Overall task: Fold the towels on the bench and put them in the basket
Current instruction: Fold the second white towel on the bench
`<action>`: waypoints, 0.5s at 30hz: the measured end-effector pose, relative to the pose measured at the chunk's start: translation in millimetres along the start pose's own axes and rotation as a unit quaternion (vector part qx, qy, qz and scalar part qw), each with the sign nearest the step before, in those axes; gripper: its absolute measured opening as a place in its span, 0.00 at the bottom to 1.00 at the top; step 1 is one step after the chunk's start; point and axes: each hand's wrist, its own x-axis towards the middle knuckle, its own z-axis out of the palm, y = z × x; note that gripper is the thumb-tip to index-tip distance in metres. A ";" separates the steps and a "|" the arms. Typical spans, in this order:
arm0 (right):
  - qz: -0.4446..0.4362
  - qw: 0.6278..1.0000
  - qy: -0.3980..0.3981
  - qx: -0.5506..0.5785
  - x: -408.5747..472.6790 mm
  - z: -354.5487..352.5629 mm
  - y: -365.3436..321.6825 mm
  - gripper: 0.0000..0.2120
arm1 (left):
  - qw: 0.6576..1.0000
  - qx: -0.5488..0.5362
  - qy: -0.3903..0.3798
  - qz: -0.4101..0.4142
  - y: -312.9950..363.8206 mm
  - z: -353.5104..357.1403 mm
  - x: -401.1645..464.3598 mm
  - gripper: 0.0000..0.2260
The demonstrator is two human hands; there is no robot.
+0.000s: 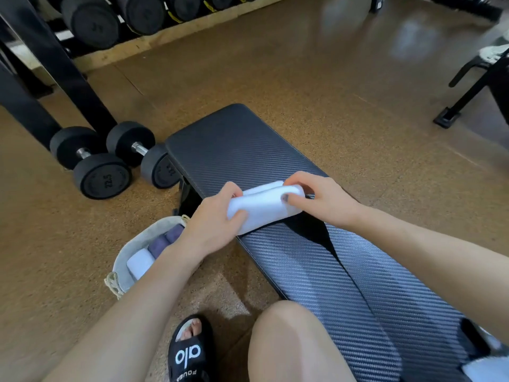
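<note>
A person is sitting astride a black padded surface point(248, 150) in a gym, and both hands are working on a white towel point(264, 208) that is lying across the padding near its left edge. The towel is already folded into a thick, narrow bundle with a rounded fold showing along its top. The left hand point(217, 216) is holding the bundle's near left end, its grip closing around the cloth with the thumb pressing on the upper face and the fingers curling over the far side. The right hand point(316, 199) is gripping the right end, the thumb lying flat on top of the towel and the fingers wrapping over the far edge, so both grips are narrow and full of towel. On the cork-coloured floor point(303, 64) just to the left of the surface, a pale fabric basket point(121, 260) is standing partly under the left forearm; inside it a folded white towel point(139, 263) is lying beside rolled purple towels point(165, 241). Two black dumbbells point(102, 161) are resting on the floor near the far left corner of the surface, with a rack of more weights point(115, 15) behind them. A foot in a black sandal point(190, 351) is planted on the floor at the bottom edge, beside a bare knee point(289, 334).
</note>
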 end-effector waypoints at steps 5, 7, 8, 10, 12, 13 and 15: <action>0.101 0.994 0.030 0.002 22.0 18.1 -7.3 0.23 | 0.976 -0.127 0.042 -0.173 -6.9 7.7 12.4 0.07; 0.143 0.989 0.030 -0.010 31.2 25.5 -11.5 0.27 | 0.972 -0.112 0.060 -0.200 -5.1 8.0 14.9 0.11; 0.160 0.987 0.026 -0.011 34.9 28.3 -13.9 0.26 | 0.970 -0.102 0.068 -0.211 -5.9 8.6 15.6 0.13; 0.183 0.983 0.016 -0.004 39.9 31.4 -18.0 0.23 | 0.970 -0.069 0.066 -0.222 -12.0 10.1 16.5 0.16; 0.201 0.980 0.008 0.000 41.0 30.8 -22.1 0.22 | 0.962 -0.090 0.047 -0.255 -17.9 11.1 17.7 0.18; 0.210 0.978 0.002 0.002 40.2 29.7 -24.4 0.22 | 0.946 -0.148 0.044 -0.285 -18.6 10.4 17.8 0.19; 0.224 0.975 -0.014 0.009 37.8 29.0 -28.9 0.23 | 0.893 -0.282 0.052 -0.347 -18.6 7.7 15.7 0.21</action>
